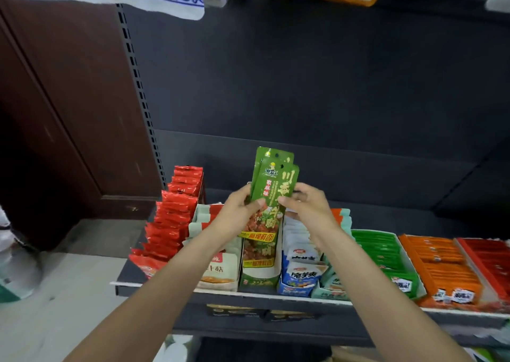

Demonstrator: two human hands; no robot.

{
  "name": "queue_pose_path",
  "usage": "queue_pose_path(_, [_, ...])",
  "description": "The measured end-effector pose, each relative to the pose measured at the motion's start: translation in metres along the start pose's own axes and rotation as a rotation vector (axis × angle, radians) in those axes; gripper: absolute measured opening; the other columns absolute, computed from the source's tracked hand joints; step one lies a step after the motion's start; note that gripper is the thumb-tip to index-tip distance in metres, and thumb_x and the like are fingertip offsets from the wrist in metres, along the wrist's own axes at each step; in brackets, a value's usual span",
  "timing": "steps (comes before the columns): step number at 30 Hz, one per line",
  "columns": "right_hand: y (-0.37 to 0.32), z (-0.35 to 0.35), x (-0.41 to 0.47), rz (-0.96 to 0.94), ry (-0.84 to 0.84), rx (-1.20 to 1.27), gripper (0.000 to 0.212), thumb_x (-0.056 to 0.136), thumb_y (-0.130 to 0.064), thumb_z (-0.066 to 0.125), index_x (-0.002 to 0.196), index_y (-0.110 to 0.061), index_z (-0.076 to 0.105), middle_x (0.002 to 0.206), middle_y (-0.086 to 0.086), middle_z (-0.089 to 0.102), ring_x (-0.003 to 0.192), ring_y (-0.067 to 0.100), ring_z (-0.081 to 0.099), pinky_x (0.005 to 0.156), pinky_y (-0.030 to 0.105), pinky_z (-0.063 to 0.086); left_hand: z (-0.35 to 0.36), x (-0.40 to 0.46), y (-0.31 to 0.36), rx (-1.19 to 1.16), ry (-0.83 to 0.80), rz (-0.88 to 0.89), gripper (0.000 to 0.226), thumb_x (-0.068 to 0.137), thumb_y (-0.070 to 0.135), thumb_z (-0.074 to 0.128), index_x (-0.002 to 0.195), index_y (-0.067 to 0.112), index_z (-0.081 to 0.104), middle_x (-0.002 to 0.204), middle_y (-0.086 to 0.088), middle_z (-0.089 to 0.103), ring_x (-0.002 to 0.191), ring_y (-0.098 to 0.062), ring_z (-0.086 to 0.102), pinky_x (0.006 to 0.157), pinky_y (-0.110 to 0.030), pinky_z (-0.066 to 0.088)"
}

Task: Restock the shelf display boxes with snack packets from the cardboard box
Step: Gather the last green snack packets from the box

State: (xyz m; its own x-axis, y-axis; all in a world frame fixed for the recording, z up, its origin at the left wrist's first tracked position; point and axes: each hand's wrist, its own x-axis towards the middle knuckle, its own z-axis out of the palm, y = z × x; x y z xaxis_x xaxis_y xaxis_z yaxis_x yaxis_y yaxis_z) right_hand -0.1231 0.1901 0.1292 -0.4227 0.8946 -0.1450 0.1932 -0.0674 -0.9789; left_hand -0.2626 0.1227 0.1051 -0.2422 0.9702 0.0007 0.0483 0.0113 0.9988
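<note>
Two bare forearms come up from the bottom of the view, with no sleeve showing on either one as far as the frame's lower edge. Neither wrist carries a watch, strap or bracelet. The left hand [239, 209] is ungloved, with short nails. The right hand [305, 205] is ungloved too, and one of its fingers bears a small pale glint that may be a ring, too small to tell for sure.
</note>
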Motion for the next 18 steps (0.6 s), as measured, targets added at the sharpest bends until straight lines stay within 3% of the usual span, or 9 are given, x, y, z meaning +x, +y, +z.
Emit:
queue_pose_path(4, [0.004, 0.000, 0.010, -0.015, 0.065, -0.014, 0.013, 0.082, -0.004, 0.069, 0.089, -0.015, 0.066, 0.087, 0.004, 0.070, 0.081, 0.015, 0.067, 0.071, 0.027, 0.057, -0.006, 0.008, 0.000, -0.067, 0.048, -0.010, 0.015, 0.095, 0.013, 0.053, 0.103, 0.018, 0.065, 0.096, -0.002, 0.070, 0.088, -0.012, 0.067, 0.078, -0.025, 0.055])
queue_pose_path(7, [0.007, -0.004, 0.013, -0.042, 0.099, -0.059, 0.010, 0.078, -0.006, 0.074, 0.084, -0.013, 0.070, 0.082, 0.004, 0.073, 0.073, 0.011, 0.069, 0.063, 0.018, 0.052, -0.010, 0.011, 0.000, -0.075, 0.080, -0.010, 0.011, 0.092, 0.014, 0.058, 0.097, 0.015, 0.068, 0.090, -0.003, 0.072, 0.081, -0.012, 0.067, 0.072, -0.023, 0.053])
queue_pose_path(9, [0.007, -0.006, 0.013, -0.055, 0.132, -0.075, 0.011, 0.076, -0.006, 0.076, 0.075, -0.014, 0.069, 0.074, 0.000, 0.071, 0.063, 0.005, 0.065, 0.057, 0.013, 0.046, -0.014, 0.013, -0.001, -0.123, 0.139, -0.043, 0.008, 0.088, 0.015, 0.063, 0.095, 0.016, 0.069, 0.086, 0.001, 0.073, 0.081, -0.014, 0.067, 0.074, -0.028, 0.053])
queue_pose_path(11, [0.009, -0.010, 0.015, -0.057, 0.171, -0.075, 0.015, 0.077, -0.007, 0.075, 0.070, -0.017, 0.066, 0.069, -0.005, 0.069, 0.061, 0.003, 0.062, 0.059, 0.016, 0.044, -0.020, 0.016, -0.002, -0.162, 0.175, -0.091, 0.012, 0.090, 0.023, 0.062, 0.094, 0.014, 0.069, 0.085, 0.001, 0.073, 0.085, -0.017, 0.067, 0.081, -0.038, 0.053])
queue_pose_path(14, [0.012, -0.014, 0.016, -0.056, 0.166, -0.063, 0.010, 0.080, -0.007, 0.072, 0.076, -0.012, 0.065, 0.072, -0.004, 0.068, 0.066, 0.006, 0.061, 0.067, 0.021, 0.046, -0.027, 0.020, -0.004, -0.142, 0.146, -0.159, 0.025, 0.095, 0.035, 0.052, 0.103, 0.017, 0.067, 0.101, -0.006, 0.072, 0.096, -0.024, 0.066, 0.089, -0.047, 0.049])
queue_pose_path(15, [0.012, -0.012, 0.016, -0.060, 0.147, -0.074, 0.008, 0.082, -0.007, 0.071, 0.079, -0.009, 0.064, 0.075, -0.001, 0.068, 0.069, 0.008, 0.061, 0.068, 0.023, 0.047, -0.026, 0.022, -0.003, -0.125, 0.130, -0.158, 0.024, 0.096, 0.035, 0.050, 0.107, 0.021, 0.066, 0.101, -0.003, 0.072, 0.093, -0.023, 0.066, 0.087, -0.046, 0.050])
queue_pose_path(18, [0.013, -0.005, 0.017, -0.087, 0.054, -0.113, 0.012, 0.085, -0.002, 0.065, 0.083, -0.012, 0.059, 0.089, 0.008, 0.069, 0.079, 0.013, 0.065, 0.070, 0.025, 0.051, -0.019, 0.024, 0.001, -0.086, 0.034, -0.126, 0.020, 0.101, 0.025, 0.041, 0.104, 0.024, 0.060, 0.085, -0.002, 0.064, 0.071, -0.020, 0.055, 0.064, -0.034, 0.042])
